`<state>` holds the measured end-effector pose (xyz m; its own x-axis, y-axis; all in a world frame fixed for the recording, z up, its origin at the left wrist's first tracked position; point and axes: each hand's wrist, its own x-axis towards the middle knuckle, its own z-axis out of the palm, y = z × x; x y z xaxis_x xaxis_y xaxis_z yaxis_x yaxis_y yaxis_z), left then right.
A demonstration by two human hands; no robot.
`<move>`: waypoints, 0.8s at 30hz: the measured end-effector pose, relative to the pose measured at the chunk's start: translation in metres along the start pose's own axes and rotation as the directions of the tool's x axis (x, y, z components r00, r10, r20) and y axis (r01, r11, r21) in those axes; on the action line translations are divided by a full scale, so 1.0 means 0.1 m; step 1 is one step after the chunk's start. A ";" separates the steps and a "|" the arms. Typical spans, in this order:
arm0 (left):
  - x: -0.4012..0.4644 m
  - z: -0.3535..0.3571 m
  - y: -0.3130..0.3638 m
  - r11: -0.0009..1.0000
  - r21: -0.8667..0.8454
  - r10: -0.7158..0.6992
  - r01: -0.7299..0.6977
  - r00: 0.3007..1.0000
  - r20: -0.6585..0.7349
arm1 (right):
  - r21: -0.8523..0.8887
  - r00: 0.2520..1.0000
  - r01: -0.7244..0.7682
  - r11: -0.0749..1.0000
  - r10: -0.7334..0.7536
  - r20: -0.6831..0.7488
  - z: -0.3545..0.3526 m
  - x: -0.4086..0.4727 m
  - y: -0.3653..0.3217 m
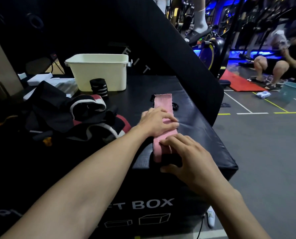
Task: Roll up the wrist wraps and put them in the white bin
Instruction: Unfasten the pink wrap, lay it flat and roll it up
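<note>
A: Where's the pink wrist wrap [162, 100] right now?

B: Flat on the black padded box [204, 135], running away from the person. Its near end sits under the right hand [190, 157], just past the fingertips, at the box's front edge; the far end lies well beyond the left hand [156, 122].

A: And the fingers?

B: The left hand lies across the middle of the strip, fingers nearly straight and close together, pressing it down. The right hand's fingers are bent over the near end with the thumb tucked below. It looks like the first fold of a roll, though I cannot tell whether it truly pinches the cloth.

A: So how far along?

B: Early, I'd judge. This wrap is barely started. Left of the left hand's knuckles lies a heap of red, white and black wraps [95, 114], still loose. Beyond the fingertips, one black striped roll [98, 87] stands just in front of the white bin [99, 71], not in it. What the bin holds is hidden.

A: The room?

B: A gym: grey floor with painted lines, a red mat [240, 83], exercise bikes, another person crouching far to the right.
</note>
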<state>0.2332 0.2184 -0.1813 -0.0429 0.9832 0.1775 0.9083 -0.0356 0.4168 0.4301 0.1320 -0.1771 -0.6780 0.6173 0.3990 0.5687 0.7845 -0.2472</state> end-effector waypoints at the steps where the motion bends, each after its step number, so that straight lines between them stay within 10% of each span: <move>1: 0.00 0.01 0.00 1.000 0.001 -0.002 0.002 1.000 -0.003 | 0.017 1.000 0.003 1.000 -0.003 -0.001 -0.01 0.00 0.01; 15: -0.39 -0.18 -0.11 0.997 0.062 0.027 -0.036 0.989 0.143 | 0.067 0.979 0.016 0.998 -0.029 0.202 -0.31 -0.04 -0.07; 24: -0.51 -0.07 -0.19 0.993 -0.114 -0.012 0.004 0.997 -0.070 | 0.146 0.930 -0.082 0.986 0.024 0.366 -0.41 0.15 -0.06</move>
<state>0.2154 0.1674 -0.1922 -0.0833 0.9685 0.2347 0.8545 -0.0517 0.5168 0.4360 0.1339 -0.1336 -0.7877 0.6146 0.0424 0.5487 0.7312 -0.4053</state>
